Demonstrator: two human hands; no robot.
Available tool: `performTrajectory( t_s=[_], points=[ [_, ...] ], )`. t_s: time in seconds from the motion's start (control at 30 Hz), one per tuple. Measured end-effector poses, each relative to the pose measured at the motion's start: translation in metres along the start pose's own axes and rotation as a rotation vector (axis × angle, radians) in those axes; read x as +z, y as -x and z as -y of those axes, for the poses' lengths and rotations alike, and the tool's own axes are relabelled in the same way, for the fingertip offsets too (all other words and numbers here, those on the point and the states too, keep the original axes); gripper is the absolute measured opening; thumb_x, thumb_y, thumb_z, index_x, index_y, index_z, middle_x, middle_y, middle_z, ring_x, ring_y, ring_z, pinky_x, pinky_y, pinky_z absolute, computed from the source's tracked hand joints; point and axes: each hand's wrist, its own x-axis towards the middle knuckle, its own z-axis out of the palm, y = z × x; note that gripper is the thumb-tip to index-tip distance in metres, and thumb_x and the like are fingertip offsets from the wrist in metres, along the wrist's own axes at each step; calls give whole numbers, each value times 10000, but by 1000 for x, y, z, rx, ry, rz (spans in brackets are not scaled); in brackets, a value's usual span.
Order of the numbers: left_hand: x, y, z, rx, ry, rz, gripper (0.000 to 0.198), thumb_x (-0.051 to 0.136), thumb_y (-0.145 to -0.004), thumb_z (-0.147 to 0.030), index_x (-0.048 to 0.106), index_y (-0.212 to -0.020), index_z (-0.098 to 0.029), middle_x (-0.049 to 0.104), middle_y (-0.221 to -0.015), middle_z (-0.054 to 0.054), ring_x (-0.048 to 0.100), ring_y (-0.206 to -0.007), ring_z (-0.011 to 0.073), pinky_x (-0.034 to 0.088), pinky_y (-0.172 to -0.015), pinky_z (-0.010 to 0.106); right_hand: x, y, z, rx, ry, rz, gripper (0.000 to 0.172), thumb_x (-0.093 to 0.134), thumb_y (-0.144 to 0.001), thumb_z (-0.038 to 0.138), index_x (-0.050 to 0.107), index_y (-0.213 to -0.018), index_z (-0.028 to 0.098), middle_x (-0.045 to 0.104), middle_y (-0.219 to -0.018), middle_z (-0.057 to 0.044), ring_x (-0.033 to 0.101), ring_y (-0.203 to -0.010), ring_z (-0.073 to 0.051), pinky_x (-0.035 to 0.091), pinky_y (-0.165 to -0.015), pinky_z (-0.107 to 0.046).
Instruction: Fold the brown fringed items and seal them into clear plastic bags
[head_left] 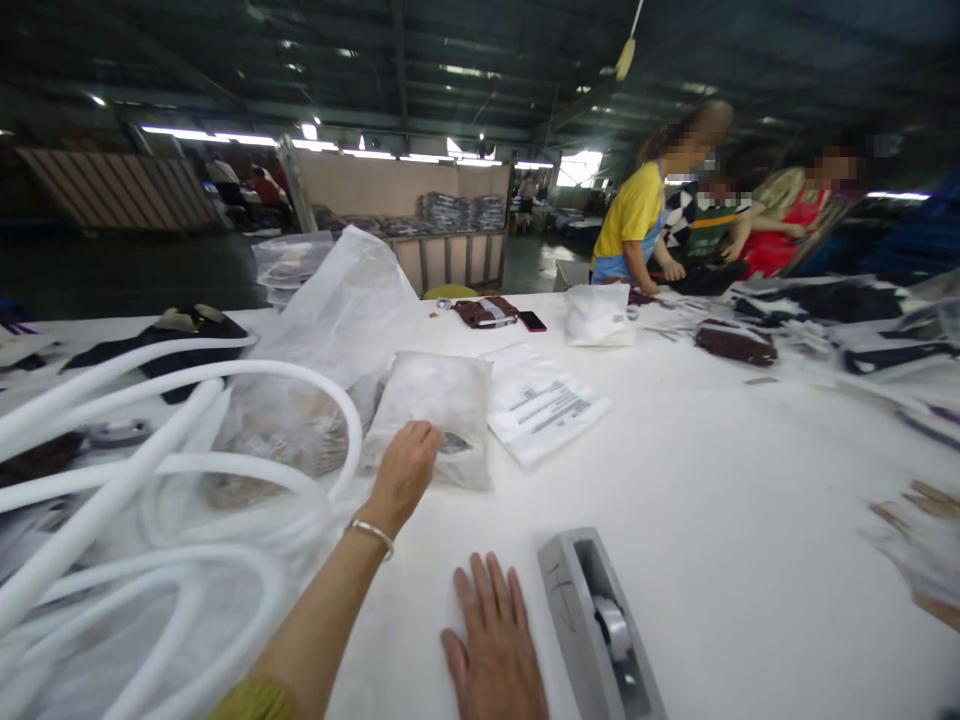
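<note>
My left hand (409,465), with a bracelet at the wrist, reaches to a frosted plastic bag (442,395) on the white table. Its fingers are curled together at the bag's front, beside a small dark patch. My right hand (499,645) lies flat on the table with the fingers stretched, holding nothing. Just right of it stands a grey tape dispenser (562,610) with a roll in it. Behind the frosted bag lies a flat stack of white printed bags (551,410).
White flexible tubing (225,370) loops over the table's left side, near a large clear plastic bag (337,300). A phone (532,321), brown bundles (735,342) and a white package (598,315) lie farther back. Several people (634,220) stand at the far right.
</note>
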Motion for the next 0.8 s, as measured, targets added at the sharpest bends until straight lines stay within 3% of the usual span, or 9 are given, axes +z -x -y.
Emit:
performTrajectory(
  t_s=[0.07, 0.17, 0.27, 0.37, 0.47, 0.63, 0.73, 0.8],
  points=[
    [11, -20, -20, 33, 38, 61, 271, 379, -955, -101, 638, -964, -180, 674, -997, 74, 648, -967, 195, 532, -841, 314, 1, 1, -1, -3, 12, -3, 618, 608, -888, 359, 407, -1467, 274, 349, -1549, -34, 359, -1410, -309, 410, -1092, -541],
    [33, -39, -32, -75, 48, 115, 320, 327, -923, -38, 632, -981, -115, 686, -990, 138, 704, -834, 236, 558, -697, 340, -1, 1, -1, 6, -10, -15, 612, 617, -889, 404, 424, -1457, 285, 368, -1539, -32, 386, -1393, -316, 444, -1067, -542],
    [54, -49, -27, -210, 69, 114, 322, 314, -958, -124, 562, -1156, -74, 675, -1049, 209, 718, -871, 304, 572, -720, 402, -7, 0, 2, 50, -96, 11, 605, 605, -906, 500, 430, -1454, 312, 371, -1539, -14, 377, -1399, -314, 432, -1088, -547],
    [68, -59, -18, -307, 110, 139, 373, 421, -949, -223, 486, -1275, -52, 699, -945, 224, 710, -903, 377, 569, -755, 470, -13, -3, 4, 112, -175, 55, 589, 590, -919, 525, 440, -1449, 315, 359, -1546, -13, 351, -1414, -313, 379, -1136, -562],
    [75, -67, -12, -333, 166, 164, 357, 454, -932, -225, 533, -1254, -94, 713, -898, 216, 703, -928, 397, 554, -791, 509, -15, -4, 5, 131, -215, 78, 584, 579, -929, 520, 433, -1455, 314, 348, -1552, -14, 327, -1427, -313, 348, -1156, -573],
    [64, -56, -13, -321, 310, 109, 287, 399, -948, -212, 625, -1119, -167, 708, -968, 189, 692, -956, 378, 537, -833, 533, -17, -2, 5, 123, -232, 100, 570, 548, -948, 519, 417, -1464, 315, 333, -1560, -4, 303, -1439, -298, 314, -1175, -560],
    [41, -31, -21, -302, 446, 24, 253, 420, -943, -209, 602, -1117, -182, 635, -1199, 169, 672, -1006, 323, 545, -873, 492, -19, -3, 5, 118, -227, 131, 571, 514, -967, 521, 392, -1480, 303, 308, -1572, -18, 268, -1455, -287, 272, -1195, -543],
    [20, -8, -29, -316, 563, -32, 256, 413, -946, -209, 558, -1155, -181, 571, -1301, 148, 663, -1029, 256, 579, -833, 390, -21, -3, 5, 106, -208, 152, 551, 494, -982, 492, 396, -1481, 280, 290, -1579, -37, 242, -1464, -286, 240, -1206, -534]
  ],
)
